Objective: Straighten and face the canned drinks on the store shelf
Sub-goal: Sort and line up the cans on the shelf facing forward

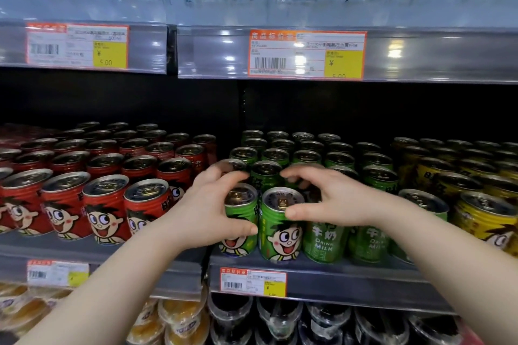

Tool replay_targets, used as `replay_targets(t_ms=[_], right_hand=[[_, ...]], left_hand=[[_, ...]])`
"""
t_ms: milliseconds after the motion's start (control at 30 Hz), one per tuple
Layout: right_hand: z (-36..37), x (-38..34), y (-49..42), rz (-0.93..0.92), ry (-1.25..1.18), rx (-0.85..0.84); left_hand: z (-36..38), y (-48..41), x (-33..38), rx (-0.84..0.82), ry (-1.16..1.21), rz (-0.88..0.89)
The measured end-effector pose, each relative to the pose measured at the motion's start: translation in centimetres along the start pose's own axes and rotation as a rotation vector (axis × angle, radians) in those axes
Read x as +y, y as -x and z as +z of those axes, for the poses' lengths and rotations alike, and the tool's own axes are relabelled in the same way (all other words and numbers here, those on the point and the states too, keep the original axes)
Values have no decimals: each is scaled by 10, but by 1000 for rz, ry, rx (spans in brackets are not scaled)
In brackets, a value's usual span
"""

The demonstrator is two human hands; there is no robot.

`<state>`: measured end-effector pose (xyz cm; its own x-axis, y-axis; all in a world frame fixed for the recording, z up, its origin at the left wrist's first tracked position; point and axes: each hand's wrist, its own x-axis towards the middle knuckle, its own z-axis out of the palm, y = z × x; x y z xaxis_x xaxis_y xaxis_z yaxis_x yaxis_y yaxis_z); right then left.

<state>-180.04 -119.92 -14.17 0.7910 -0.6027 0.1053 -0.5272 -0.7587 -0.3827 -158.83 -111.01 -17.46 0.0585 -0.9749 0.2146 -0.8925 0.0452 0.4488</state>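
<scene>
Store shelf (350,272), mid-frame: green cans (281,235).
Left hand (207,213), right hand (342,204) each clasp one; I'd twist faces forward, level.

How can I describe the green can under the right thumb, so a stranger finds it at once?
On the middle shelf, find the green cans between the red cans and the yellow cans. In their front row it is the second can from the left, held by the right hand. Its cartoon face looks forward; its right neighbour shows "DRINK MILK".
</scene>
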Motion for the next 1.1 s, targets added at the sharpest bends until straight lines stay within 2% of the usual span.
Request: replay_targets(t_ms=[67, 167, 267, 367, 433, 500, 567, 633, 767, 900, 1033, 1100], right_hand=[[-15, 10, 7, 10, 106, -33], [-25, 23, 14, 97, 319, -97], [-20, 29, 15, 90, 226, -137], [-29, 31, 17, 84, 128, -319], [-36, 31, 19, 69, 165, -400], [-33, 28, 20, 84, 277, -356], [-24, 23, 20, 117, 401, -220], [-21, 18, 22, 110, 364, -143], [-30, 20, 24, 82, 159, -287], [-24, 25, 24, 87, 183, -204], [-35, 28, 25, 90, 117, -253], [-51, 32, 32, 132, 117, -178]], left_hand=[[0, -1, 18, 73, -153, 94], [6, -10, 39, 13, -242, 159], [20, -18, 47, -71, -387, 159], [22, -21, 45, -101, -430, 159], [21, -22, 44, -99, -428, 170], [21, -22, 44, -87, -429, 175], [22, -21, 45, -79, -430, 177], [22, -21, 45, -83, -429, 173], [20, -21, 47, -90, -426, 166], [21, -19, 48, -78, -427, 162], [19, -20, 49, -110, -386, 142], [15, -21, 52, -156, -351, 114]])
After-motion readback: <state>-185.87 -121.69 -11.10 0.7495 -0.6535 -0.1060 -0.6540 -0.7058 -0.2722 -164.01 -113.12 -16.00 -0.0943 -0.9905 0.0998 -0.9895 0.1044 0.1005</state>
